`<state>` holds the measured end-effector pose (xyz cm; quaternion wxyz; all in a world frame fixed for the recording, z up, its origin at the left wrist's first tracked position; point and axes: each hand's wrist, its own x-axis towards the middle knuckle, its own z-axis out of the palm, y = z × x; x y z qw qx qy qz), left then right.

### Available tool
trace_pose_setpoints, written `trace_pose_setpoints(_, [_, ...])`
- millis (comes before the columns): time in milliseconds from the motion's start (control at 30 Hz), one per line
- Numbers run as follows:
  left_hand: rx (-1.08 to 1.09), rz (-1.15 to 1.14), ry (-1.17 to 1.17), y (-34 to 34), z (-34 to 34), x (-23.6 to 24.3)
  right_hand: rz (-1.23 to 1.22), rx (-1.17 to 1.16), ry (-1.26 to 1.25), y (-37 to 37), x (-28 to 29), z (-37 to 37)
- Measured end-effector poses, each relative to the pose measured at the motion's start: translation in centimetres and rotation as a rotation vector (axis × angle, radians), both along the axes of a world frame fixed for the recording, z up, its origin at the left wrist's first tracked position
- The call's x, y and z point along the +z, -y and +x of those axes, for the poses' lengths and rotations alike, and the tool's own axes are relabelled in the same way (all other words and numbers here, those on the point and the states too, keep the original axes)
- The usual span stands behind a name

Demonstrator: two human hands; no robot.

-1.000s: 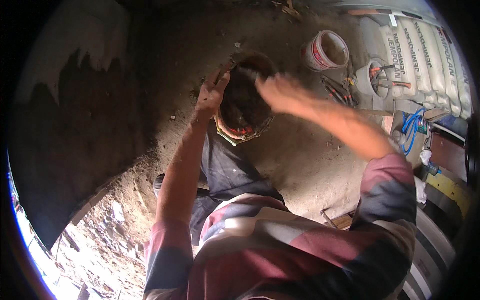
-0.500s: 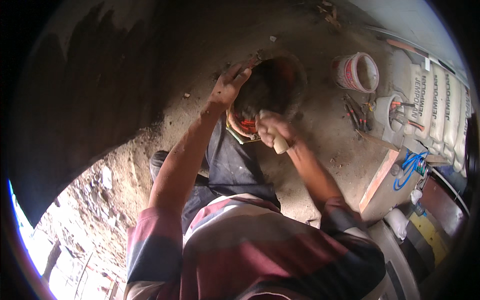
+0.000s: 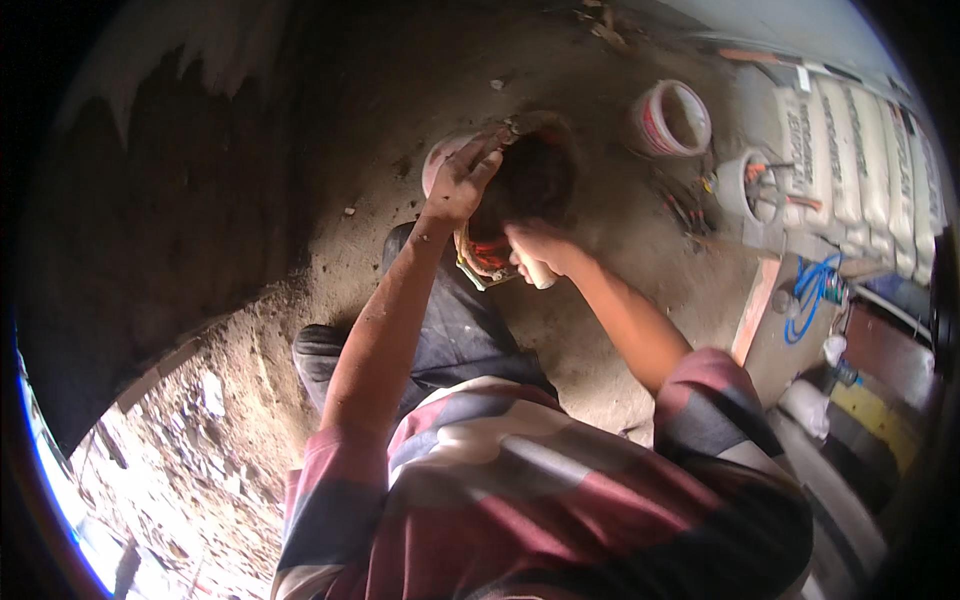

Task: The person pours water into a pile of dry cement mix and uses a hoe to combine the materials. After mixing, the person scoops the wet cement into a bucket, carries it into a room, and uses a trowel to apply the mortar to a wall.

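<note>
Between my hands is a round bucket [image 3: 490,268] with an orange-red inner wall and a dark mass inside; its depth is in shadow. My left hand [image 3: 458,190] lies over its left rim, thumb toward the opening and fingers along the edge, closed on it. A pale pinkish outer side shows beside those fingers. Over the near right part of the opening, my right hand [image 3: 535,248] is closed round a tool's pale, thick handle [image 3: 543,275]. The tool's head is hidden in the dark of the bucket, so its kind cannot be told.
A red-and-white pail [image 3: 672,118] stands at the far right. Nearer are dark tools [image 3: 682,208] on the ground and a pale bucket [image 3: 738,185] holding orange-handled tools. Stacked white sacks [image 3: 845,160] line the right side. Blue cord [image 3: 812,300] hangs by a board; rubble [image 3: 200,430] lies left.
The view has shifted, so the things at right sit farther left. The bucket's pinkish outer side now shows beside my left hand. My right hand still grips the handle, slightly blurred.
</note>
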<state>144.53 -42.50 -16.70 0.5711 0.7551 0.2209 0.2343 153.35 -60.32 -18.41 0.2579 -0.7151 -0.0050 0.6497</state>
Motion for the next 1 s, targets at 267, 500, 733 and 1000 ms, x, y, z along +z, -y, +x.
trace_pose_setpoints(267, [0.066,0.13,-0.148,0.7,-1.2,-0.1,0.185,1.294,1.237,-2.6,11.5,7.0])
trace_pose_setpoints(500, [-0.002,-0.181,0.029,-0.2,-1.3,-1.1,0.111,1.103,0.74,1.7,-0.2,5.8])
trace_pose_setpoints(733, [0.035,-0.494,-0.2,-3.5,-3.9,-1.8,0.269,0.65,0.754,-1.0,3.6,-2.0])
trace_pose_setpoints(1000, [0.041,-0.374,-0.2,-3.0,-3.1,-1.0,0.31,0.739,0.944,0.0,4.4,0.5])
